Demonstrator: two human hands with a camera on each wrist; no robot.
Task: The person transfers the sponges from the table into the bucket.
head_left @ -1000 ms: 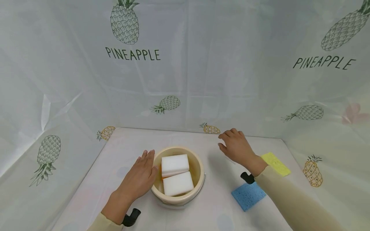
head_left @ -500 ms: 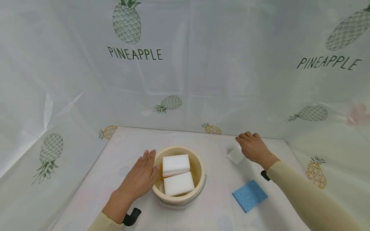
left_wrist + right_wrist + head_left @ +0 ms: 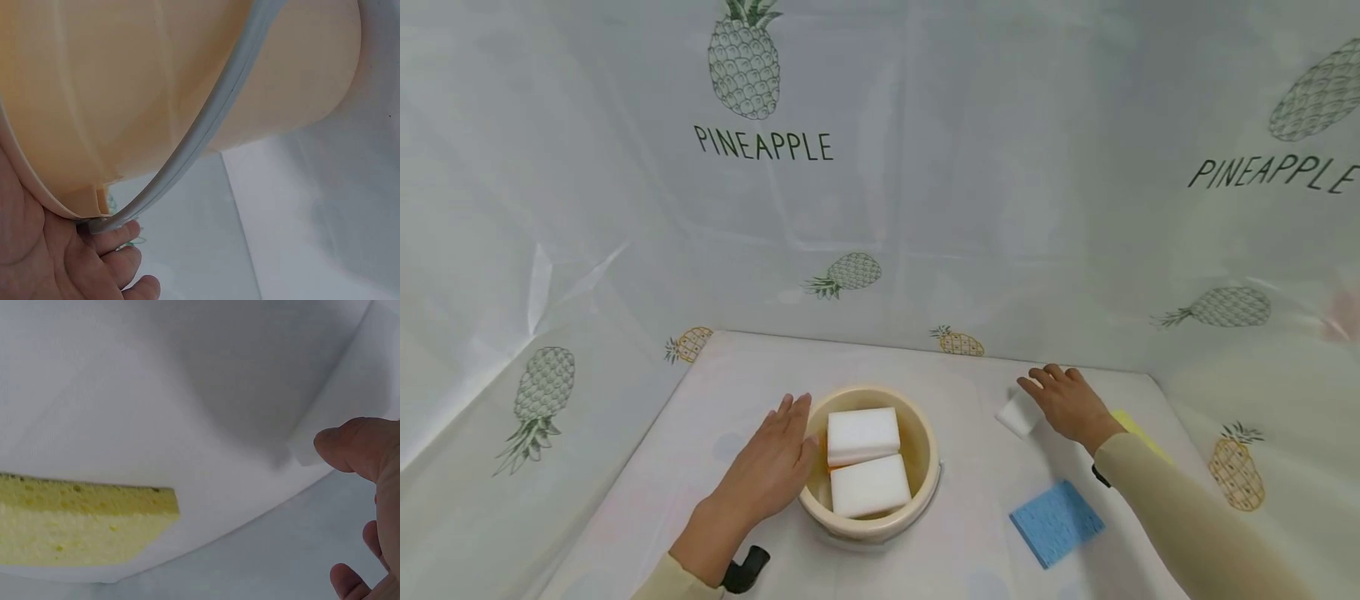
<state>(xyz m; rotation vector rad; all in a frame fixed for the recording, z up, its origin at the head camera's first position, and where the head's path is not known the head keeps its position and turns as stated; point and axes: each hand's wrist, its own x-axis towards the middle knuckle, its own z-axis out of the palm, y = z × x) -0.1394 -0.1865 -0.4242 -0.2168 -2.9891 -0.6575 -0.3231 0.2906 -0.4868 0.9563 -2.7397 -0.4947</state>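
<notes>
In the head view, a cream bucket (image 3: 927,492) holds two white sponge blocks, the rear block (image 3: 863,433) and the front block (image 3: 871,487). A bit of orange shows beneath them. My left hand (image 3: 767,462) rests against the bucket's left rim, fingers straight; from the left wrist, its palm lies at the rim by the joint of the grey handle (image 3: 206,122). My right hand (image 3: 1067,404) hovers over another white block (image 3: 1018,416) at the back right of the table. In the right wrist view the thumb (image 3: 347,445) overlaps that block's edge, with the other fingers loosely bent.
A blue sponge (image 3: 1057,522) lies to the right of the bucket. Farther right, a yellow sponge (image 3: 81,528) is partly covered by my right forearm in the head view. A white sheet printed with pineapples (image 3: 745,67) hangs behind and beside the table.
My right hand has moved right and away from the bucket, then down to the loose white block, which lies where it did. The left hand stays at the rim. The head view has shifted slightly.
</notes>
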